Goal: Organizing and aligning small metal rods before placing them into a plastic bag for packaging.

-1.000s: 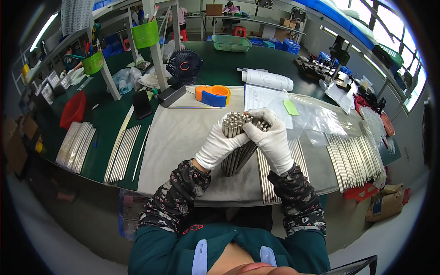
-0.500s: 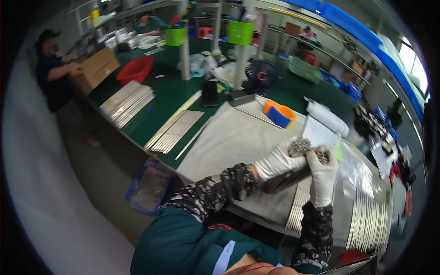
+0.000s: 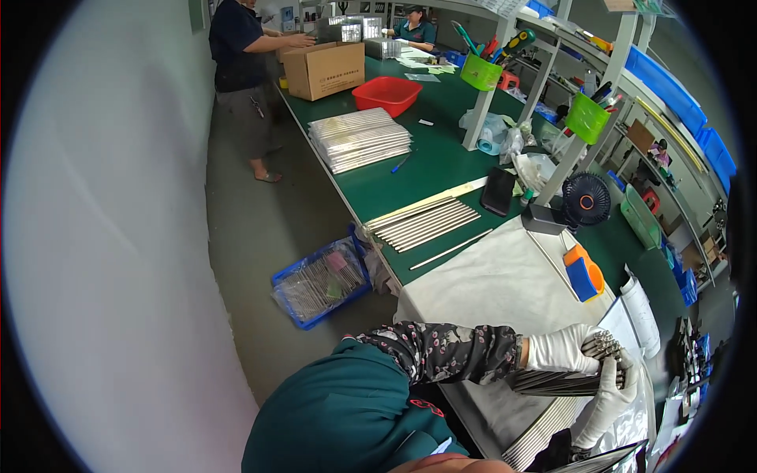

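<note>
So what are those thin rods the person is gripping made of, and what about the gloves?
The bundle of rods looks like metal: grey, slim and straight, with a dull sheen and pale cut ends at the top, though the exact metal cannot be told. The gloves on the left hand and right hand look like white knitted fabric, matte and soft, creasing at the fingers.

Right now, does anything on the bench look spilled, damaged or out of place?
Nothing stands out. Both gloved hands, left hand and right hand, hold the rod bundle over the white sheet; the rods on the green bench lie in tidy rows.
</note>
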Tool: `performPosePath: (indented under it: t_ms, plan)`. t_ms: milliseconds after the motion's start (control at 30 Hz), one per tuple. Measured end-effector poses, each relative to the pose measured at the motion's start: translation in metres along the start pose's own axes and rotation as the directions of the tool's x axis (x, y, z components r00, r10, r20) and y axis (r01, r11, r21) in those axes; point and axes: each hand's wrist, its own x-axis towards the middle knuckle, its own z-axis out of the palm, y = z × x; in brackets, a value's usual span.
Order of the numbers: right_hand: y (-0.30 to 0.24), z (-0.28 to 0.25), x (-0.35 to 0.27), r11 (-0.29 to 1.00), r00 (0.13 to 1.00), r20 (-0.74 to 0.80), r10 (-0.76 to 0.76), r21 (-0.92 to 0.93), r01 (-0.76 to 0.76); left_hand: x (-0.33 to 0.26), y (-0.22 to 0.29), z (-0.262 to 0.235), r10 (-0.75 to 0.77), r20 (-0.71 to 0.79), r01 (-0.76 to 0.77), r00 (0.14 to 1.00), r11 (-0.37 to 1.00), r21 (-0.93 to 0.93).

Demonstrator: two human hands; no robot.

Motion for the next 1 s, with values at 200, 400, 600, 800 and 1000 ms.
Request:
performPosePath:
  t_ms: [200, 400, 600, 800, 1000]
  plan:
    - [0.008, 0.005, -0.001, 0.999, 0.995, -0.101, -0.011, -0.038, 0.007, 0.001, -0.002, 0.001, 0.05, -0.094, -0.035, 0.994, 0.988, 0.149]
    - [0.009, 0.009, -0.001, 0.999, 0.981, -0.191, -0.021, -0.036, 0.014, -0.002, -0.01, 0.002, 0.081, -0.112, -0.045, 0.99, 0.956, 0.291]
    - [-0.003, 0.002, -0.001, 0.962, 0.978, -0.182, -0.103, -0.268, 0.051, 0.002, -0.004, 0.007, 0.047, -0.088, -0.025, 0.995, 0.972, 0.232]
    - [-0.002, 0.015, 0.012, 0.978, 0.982, -0.031, -0.188, -0.097, 0.184, -0.005, 0.002, -0.01, -0.118, -0.136, 0.132, 0.984, 0.986, 0.099]
    - [-0.004, -0.001, 0.004, 0.976, 0.987, -0.027, -0.156, -0.158, 0.15, -0.004, -0.004, -0.002, -0.161, -0.109, 0.172, 0.981, 0.979, 0.108]
